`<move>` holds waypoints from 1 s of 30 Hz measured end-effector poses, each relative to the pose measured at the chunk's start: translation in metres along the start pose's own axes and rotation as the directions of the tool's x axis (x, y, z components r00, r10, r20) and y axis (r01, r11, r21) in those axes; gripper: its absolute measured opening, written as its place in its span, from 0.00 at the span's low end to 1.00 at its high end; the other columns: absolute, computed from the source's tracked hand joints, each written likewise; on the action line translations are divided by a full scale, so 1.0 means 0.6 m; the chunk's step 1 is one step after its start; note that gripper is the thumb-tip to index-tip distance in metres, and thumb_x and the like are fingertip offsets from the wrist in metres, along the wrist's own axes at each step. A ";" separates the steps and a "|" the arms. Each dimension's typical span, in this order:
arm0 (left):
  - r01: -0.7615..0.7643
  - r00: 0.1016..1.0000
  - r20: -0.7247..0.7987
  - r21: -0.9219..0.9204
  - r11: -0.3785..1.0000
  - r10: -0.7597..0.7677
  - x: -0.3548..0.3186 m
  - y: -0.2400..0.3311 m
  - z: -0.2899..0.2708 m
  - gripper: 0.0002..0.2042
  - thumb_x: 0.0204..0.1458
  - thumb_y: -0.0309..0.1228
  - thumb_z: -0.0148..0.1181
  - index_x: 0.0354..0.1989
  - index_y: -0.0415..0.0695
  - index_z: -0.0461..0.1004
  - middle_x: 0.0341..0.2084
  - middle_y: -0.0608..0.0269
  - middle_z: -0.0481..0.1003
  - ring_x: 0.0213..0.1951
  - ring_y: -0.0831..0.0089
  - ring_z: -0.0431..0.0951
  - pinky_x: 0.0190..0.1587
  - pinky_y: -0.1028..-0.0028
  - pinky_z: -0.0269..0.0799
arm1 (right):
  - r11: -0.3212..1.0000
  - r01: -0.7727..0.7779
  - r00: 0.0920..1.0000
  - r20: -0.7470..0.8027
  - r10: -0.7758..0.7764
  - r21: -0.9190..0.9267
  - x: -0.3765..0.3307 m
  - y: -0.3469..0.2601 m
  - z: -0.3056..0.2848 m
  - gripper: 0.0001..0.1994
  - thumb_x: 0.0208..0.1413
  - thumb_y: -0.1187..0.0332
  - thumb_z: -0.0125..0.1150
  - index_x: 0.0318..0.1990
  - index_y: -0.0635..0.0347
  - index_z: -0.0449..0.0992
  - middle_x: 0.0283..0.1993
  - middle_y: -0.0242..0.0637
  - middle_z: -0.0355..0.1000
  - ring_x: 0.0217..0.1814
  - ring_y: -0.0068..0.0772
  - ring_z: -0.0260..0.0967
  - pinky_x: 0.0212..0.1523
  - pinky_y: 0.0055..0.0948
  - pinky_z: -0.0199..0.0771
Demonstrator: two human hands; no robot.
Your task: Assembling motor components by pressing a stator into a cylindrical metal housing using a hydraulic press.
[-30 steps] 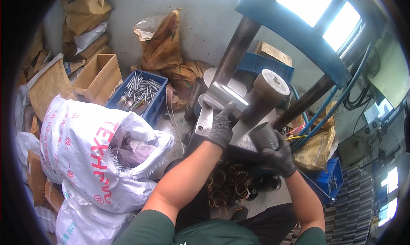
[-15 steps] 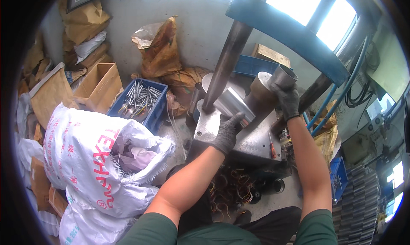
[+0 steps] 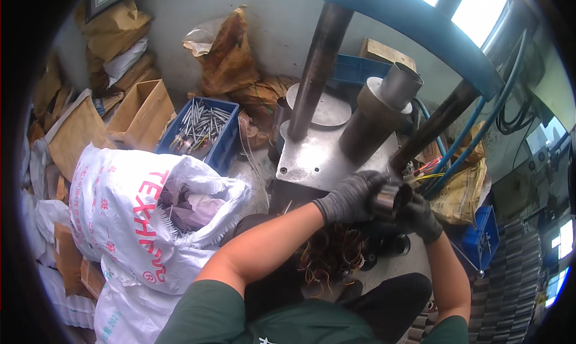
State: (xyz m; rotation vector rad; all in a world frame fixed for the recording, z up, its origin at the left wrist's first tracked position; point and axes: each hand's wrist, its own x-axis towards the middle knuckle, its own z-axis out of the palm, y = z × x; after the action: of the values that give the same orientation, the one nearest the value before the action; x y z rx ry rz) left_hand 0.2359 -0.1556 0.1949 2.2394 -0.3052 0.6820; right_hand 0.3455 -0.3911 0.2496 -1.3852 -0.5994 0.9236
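Note:
In front of the press bed's right front corner, my left hand (image 3: 357, 197), in a dark grey glove, grips a shiny metal cylinder (image 3: 385, 202). My right hand (image 3: 421, 215), gloved too, is closed around its right end, where a dark ring-like edge shows; the fingertips there are partly hidden. Behind the hands, a grey metal sleeve (image 3: 401, 87) stands on the flange of a thick dark post (image 3: 369, 125). That post rises from the steel press bed (image 3: 318, 164), and neither hand touches it.
A blue press crosshead (image 3: 414, 32) spans above, on dark columns. At left are a blue bin (image 3: 223, 140) of metal pins and a large white woven sack (image 3: 132, 206). Wired coil parts (image 3: 336, 254) lie on the floor below the hands. A blue crate (image 3: 481, 239) stands right.
My right hand has left the sleeve on the post and come down toward me. My left hand has carried the cylinder right and down, and both hands now meet at it.

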 end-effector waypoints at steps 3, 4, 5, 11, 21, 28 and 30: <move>-0.232 0.970 0.038 -0.173 0.957 0.242 -0.011 -0.026 0.030 0.46 0.37 0.47 0.81 0.65 0.42 0.66 0.63 0.40 0.67 0.64 0.43 0.71 0.65 0.54 0.71 | 0.979 -0.162 0.976 -0.165 0.140 -0.127 -0.072 0.077 -0.067 0.27 0.54 0.70 0.61 0.64 0.61 0.74 0.44 0.36 0.78 0.34 0.24 0.76 0.36 0.24 0.80; -0.191 0.981 0.011 -0.058 0.980 0.192 -0.009 -0.042 0.020 0.48 0.39 0.48 0.80 0.68 0.42 0.63 0.65 0.38 0.65 0.66 0.41 0.68 0.68 0.53 0.67 | 0.980 -0.161 0.975 -0.173 0.140 -0.115 -0.093 0.097 -0.093 0.27 0.54 0.70 0.61 0.64 0.61 0.74 0.44 0.36 0.78 0.34 0.24 0.76 0.36 0.24 0.80; -0.147 0.989 -0.022 0.056 0.988 0.148 -0.005 -0.065 0.009 0.49 0.40 0.48 0.79 0.71 0.43 0.61 0.67 0.37 0.63 0.68 0.39 0.65 0.71 0.52 0.64 | 0.946 -0.268 0.953 -0.196 0.232 -0.181 -0.114 0.114 -0.121 0.27 0.52 0.72 0.60 0.64 0.61 0.75 0.41 0.36 0.78 0.31 0.24 0.76 0.32 0.25 0.79; 0.362 0.880 -0.036 0.696 0.620 -0.473 -0.021 -0.198 -0.041 0.47 0.61 0.66 0.49 0.75 0.36 0.57 0.75 0.31 0.52 0.77 0.41 0.50 0.78 0.50 0.41 | 0.774 -0.566 0.806 -0.390 0.445 -0.286 -0.234 0.245 -0.274 0.26 0.52 0.75 0.53 0.62 0.59 0.76 0.38 0.39 0.79 0.27 0.27 0.75 0.26 0.28 0.77; -0.689 0.631 0.487 -0.006 0.724 0.604 -0.115 0.035 0.174 0.30 0.53 0.43 0.67 0.64 0.47 0.70 0.58 0.48 0.71 0.62 0.52 0.71 0.67 0.55 0.65 | 0.994 -0.107 0.620 -0.783 0.059 -0.011 -0.550 0.671 -0.387 0.15 0.59 0.69 0.53 0.51 0.58 0.81 0.35 0.39 0.79 0.28 0.33 0.76 0.32 0.34 0.79; -0.032 0.983 0.177 -0.047 0.998 0.040 -0.058 -0.035 0.100 0.08 0.55 0.38 0.65 0.38 0.50 0.81 0.27 0.59 0.79 0.28 0.64 0.82 0.23 0.61 0.73 | 0.832 -0.219 0.130 -0.830 0.542 0.509 -0.676 0.643 -0.242 0.13 0.66 0.53 0.56 0.48 0.46 0.82 0.35 0.34 0.77 0.30 0.33 0.73 0.29 0.40 0.74; 0.067 0.989 0.068 0.569 0.820 -0.128 -0.098 -0.255 0.015 0.10 0.61 0.29 0.60 0.48 0.40 0.81 0.43 0.49 0.83 0.43 0.57 0.83 0.43 0.60 0.77 | 0.841 -0.042 0.027 -0.841 0.540 0.539 -0.654 0.645 -0.240 0.09 0.61 0.56 0.62 0.42 0.46 0.82 0.27 0.30 0.71 0.21 0.29 0.63 0.23 0.36 0.64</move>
State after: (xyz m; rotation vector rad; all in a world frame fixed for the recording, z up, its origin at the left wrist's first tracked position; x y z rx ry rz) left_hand 0.2539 -0.0574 0.0643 2.8443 -0.0278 0.6617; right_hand 0.1781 -0.8197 -0.0864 -1.4226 1.0103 0.1339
